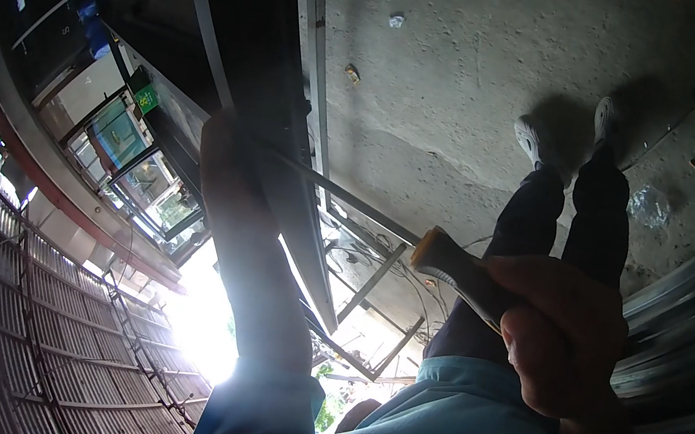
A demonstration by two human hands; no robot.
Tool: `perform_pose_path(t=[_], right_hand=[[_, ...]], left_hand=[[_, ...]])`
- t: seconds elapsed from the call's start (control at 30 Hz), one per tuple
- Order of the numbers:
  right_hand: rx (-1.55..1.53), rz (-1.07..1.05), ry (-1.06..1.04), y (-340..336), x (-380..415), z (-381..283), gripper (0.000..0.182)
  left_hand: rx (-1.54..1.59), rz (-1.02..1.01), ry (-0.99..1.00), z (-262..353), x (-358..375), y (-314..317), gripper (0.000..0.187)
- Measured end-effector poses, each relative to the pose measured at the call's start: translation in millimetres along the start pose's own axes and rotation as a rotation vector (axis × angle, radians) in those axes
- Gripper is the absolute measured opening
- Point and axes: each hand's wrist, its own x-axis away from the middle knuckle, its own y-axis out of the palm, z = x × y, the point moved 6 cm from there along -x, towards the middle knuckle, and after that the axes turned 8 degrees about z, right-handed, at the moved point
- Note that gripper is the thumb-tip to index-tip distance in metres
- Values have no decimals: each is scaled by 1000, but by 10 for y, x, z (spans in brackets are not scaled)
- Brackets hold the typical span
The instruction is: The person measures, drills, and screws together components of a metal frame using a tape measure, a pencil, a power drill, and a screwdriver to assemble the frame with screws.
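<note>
My right hand (555, 333) is closed around a grey-black grip with an orange end (467, 275), which points left in front of my legs. What tool this grip belongs to I cannot tell. A thin straight bar (350, 202) runs from the dark beam toward the orange end and meets it in this view. My left arm reaches forward to a long dark metal beam (278, 56), where my left hand (227, 135) is in deep shade with its fingers hidden.
Grey concrete floor (443, 94) lies ahead, with scraps of clear plastic (650, 205) and small debris. A metal frame (368, 286) with loose cables stands beyond the beam. Glazed cab-like windows (124, 140) and corrugated roofing (93, 340) are on the left. Bright daylight glares behind my left arm.
</note>
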Motion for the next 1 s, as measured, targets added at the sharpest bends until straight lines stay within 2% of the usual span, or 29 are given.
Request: perform_pose_path(t=[0.27, 0.33, 0.37, 0.43, 0.57, 0.63, 0.67, 0.73, 0.87, 0.93, 0.97, 1.0], right_hand=[[40, -6, -11, 3, -2, -5, 31], [16, 17, -66, 3, -3, -10, 31], [15, 17, -65, 6, -3, -2, 31], [32, 21, -95, 5, -6, -6, 31], [9, 36, -97, 27, -4, 6, 32], [35, 87, -192, 28, 4, -26, 33], [35, 88, -191, 35, 9, -24, 33], [80, 62, -192, 59, 20, -21, 34], [190, 52, -319, 89, 31, -38, 34], [109, 65, -226, 63, -8, -2, 34], [107, 63, -227, 55, -23, -8, 34], [103, 50, -206, 53, -44, 0, 34]], left_hand=[[-116, -20, 54, 4, -3, -4, 54], [-401, -73, 347, 11, -35, -25, 53], [-402, -73, 346, 19, -29, -16, 53], [-251, -44, 204, -6, -30, -11, 54], [-153, -44, 116, 23, -40, 8, 55], [48, -57, -40, -6, -38, 30, 57], [48, -58, -40, -22, -36, 18, 57], [-190, -46, 118, 0, -26, -15, 56], [15, 27, -29, 29, 52, 50, 60], [117, -229, 32, -70, 6, -49, 65], [116, -227, 34, -136, -63, -152, 65], [118, -423, 118, -151, -81, -149, 69]])
